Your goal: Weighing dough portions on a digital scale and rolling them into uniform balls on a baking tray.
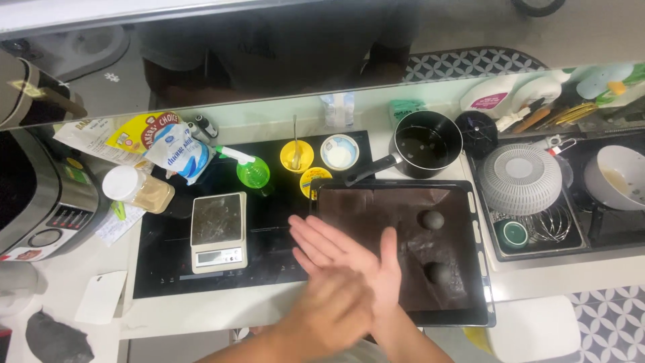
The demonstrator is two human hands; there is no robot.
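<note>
Palms pressed together, left hand (329, 312) blurred over flat right hand (349, 259), likely rolling something unseen between them. Two dark round dough balls (433, 220) (439, 272) already sit on brown-lined black baking tray (480, 235); most of its sheet bare.

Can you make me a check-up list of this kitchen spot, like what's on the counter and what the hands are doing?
Surface: black cooktop set in a white counter.
Job's things: dark baking tray holding two dark dough balls.
Clutter: kitchen scale, black saucepan, yellow cup, white bowl, flour bags, jar.
Hands: left hand and right hand pressed palm to palm, blurred; contents hidden.
Cables: nothing seen.
Surroundings: sink with white colander at right.
</note>
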